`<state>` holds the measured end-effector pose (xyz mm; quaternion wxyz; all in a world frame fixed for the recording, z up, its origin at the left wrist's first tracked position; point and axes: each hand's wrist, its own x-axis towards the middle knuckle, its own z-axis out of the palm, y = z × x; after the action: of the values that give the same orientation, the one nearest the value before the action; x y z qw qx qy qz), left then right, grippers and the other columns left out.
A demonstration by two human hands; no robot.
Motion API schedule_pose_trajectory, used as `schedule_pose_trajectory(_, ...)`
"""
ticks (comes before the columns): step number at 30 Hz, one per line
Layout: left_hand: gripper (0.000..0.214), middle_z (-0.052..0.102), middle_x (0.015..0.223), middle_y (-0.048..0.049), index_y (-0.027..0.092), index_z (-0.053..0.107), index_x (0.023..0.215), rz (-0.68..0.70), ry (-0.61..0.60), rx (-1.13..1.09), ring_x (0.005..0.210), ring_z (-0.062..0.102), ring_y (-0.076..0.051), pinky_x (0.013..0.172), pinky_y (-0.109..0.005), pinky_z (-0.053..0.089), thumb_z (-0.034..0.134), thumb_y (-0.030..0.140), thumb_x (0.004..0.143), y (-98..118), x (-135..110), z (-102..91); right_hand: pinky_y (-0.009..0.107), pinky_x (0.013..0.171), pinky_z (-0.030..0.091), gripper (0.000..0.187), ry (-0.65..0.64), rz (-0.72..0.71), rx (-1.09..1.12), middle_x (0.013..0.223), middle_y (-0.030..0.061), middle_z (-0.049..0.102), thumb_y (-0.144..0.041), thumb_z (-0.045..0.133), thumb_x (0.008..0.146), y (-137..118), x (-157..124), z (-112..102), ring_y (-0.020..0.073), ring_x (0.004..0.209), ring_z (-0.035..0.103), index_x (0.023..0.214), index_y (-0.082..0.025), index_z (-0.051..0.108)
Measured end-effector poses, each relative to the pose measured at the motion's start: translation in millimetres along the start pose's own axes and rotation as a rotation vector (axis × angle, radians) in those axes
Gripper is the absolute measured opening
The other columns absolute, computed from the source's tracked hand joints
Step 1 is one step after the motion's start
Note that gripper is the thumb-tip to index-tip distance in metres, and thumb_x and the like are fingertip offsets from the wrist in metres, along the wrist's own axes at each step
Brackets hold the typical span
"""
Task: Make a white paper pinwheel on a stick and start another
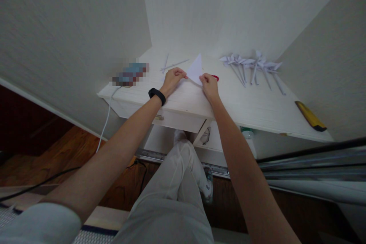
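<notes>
A white sheet of paper (195, 69), folded to a triangle with its tip pointing away from me, is held just above the white desk top. My left hand (173, 79) pinches its left corner between thumb and fingers. On the opposite side my right hand (209, 84) grips the right corner the same way. Something with a red loop (215, 77), perhaps a scissors handle, shows partly from behind my right hand. Thin white paper sticks (175, 63) lie crossed beyond my left hand.
Several white paper pinwheels on sticks (254, 65) lie along the back right. A yellow and black tool (310, 116) rests near the right edge. At the left is a blurred-out device (130, 74) with a white cable (106, 118). Under the desk top are a drawer (180, 118) and open shelf.
</notes>
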<state>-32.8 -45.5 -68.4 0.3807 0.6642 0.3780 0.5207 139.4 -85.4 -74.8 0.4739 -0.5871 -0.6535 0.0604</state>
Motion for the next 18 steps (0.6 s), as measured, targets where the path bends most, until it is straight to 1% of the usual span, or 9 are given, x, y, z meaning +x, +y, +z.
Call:
schedule_pose_trajectory(6, 0.005, 0.066, 0.070, -0.0041, 0.016, 0.057, 0.072, -0.011, 0.020, -0.027, 0.072, 0.061, -0.014, 0.071, -0.028, 0.046, 0.057, 0.021, 0.074, 0.0, 0.4, -0.2, 0.026, 0.057, 0.028, 0.033, 0.014, 0.015, 0.051, 0.056, -0.0023, 0.044, -0.042, 0.042, 0.085, -2.0, -0.9, 0.0, 0.0120, 0.058, 0.041, 0.061, -0.020, 0.043)
schedule_pose_trajectory(12, 0.004, 0.066, 0.069, -0.0026, 0.017, 0.057, 0.072, -0.016, 0.065, -0.047, 0.066, 0.058, -0.012, 0.066, -0.027, 0.045, 0.058, 0.021, 0.073, -5.1, 3.6, -1.6, 0.025, 0.055, 0.031, 0.035, -0.063, 0.074, 0.117, 0.051, -0.0033, 0.045, -0.047, 0.046, 0.082, -1.6, -1.2, 1.4, 0.0117, 0.052, 0.042, 0.061, -0.020, 0.047)
schedule_pose_trajectory(14, 0.005, 0.066, 0.069, -0.0027, 0.017, 0.058, 0.072, -0.025, 0.057, -0.039, 0.064, 0.056, -0.012, 0.063, -0.027, 0.044, 0.058, 0.022, 0.073, -5.0, 3.3, -1.5, 0.026, 0.056, 0.031, 0.035, -0.047, 0.052, 0.100, 0.052, -0.0027, 0.045, -0.046, 0.045, 0.082, -1.2, -0.8, 1.3, 0.0120, 0.054, 0.042, 0.059, -0.020, 0.046)
schedule_pose_trajectory(18, 0.007, 0.066, 0.069, -0.0032, 0.017, 0.057, 0.071, -0.024, 0.016, -0.019, 0.063, 0.055, -0.012, 0.061, -0.027, 0.043, 0.058, 0.023, 0.073, -2.2, 0.6, -0.7, 0.026, 0.056, 0.029, 0.039, 0.029, 0.016, 0.070, 0.054, -0.0025, 0.042, -0.047, 0.041, 0.085, -0.9, -0.7, 0.1, 0.0120, 0.055, 0.042, 0.057, -0.020, 0.041)
